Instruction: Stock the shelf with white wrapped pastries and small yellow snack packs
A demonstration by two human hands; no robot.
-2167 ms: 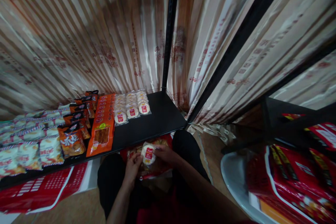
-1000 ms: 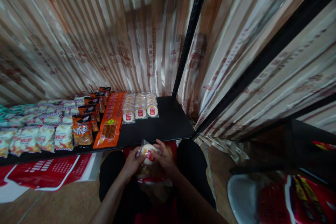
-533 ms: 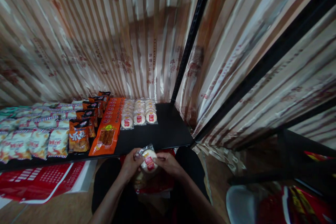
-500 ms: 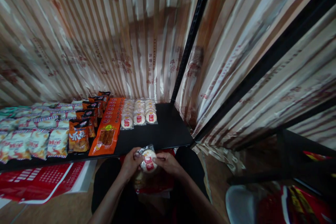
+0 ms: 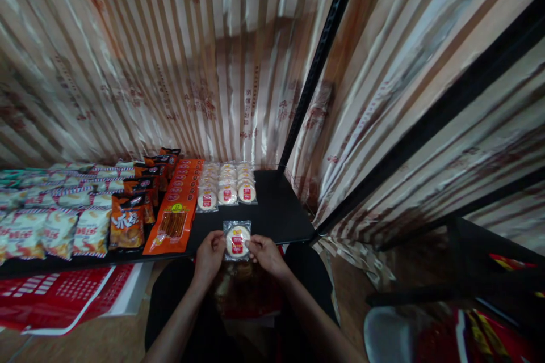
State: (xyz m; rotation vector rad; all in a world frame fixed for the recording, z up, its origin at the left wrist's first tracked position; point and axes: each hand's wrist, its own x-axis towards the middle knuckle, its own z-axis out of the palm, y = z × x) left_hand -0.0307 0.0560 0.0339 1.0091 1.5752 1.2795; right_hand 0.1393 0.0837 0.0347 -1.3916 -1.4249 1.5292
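Between my two hands is a round white cracker in a clear packet [image 5: 237,241], its red label facing up, held in front of the shelf's near edge. My left hand [image 5: 212,255] pinches the packet's left side. On the opposite side, the fingers of my right hand [image 5: 264,254] grip its edge. Beyond it, matching cracker packets [image 5: 227,193] lie overlapped in 3 columns on the black shelf [image 5: 264,218]. Left of those columns lies a flat orange packet of brown sticks [image 5: 174,221].
Orange-and-black snack bags [image 5: 128,221] and rows of white snack bags [image 5: 91,229] fill the shelf's left part. A black upright post [image 5: 313,76] rises at its far right corner. Striped curtains [image 5: 238,68] hang behind. Below the shelf is a red bag [image 5: 68,298]; a white stool [image 5: 387,334] stands lower right.
The cracker packet has been raised and moved slightly toward the shelf, and now lies flatter and squarer, its clear wrapper spread out. Both hands still hold it. The view has shifted slightly.
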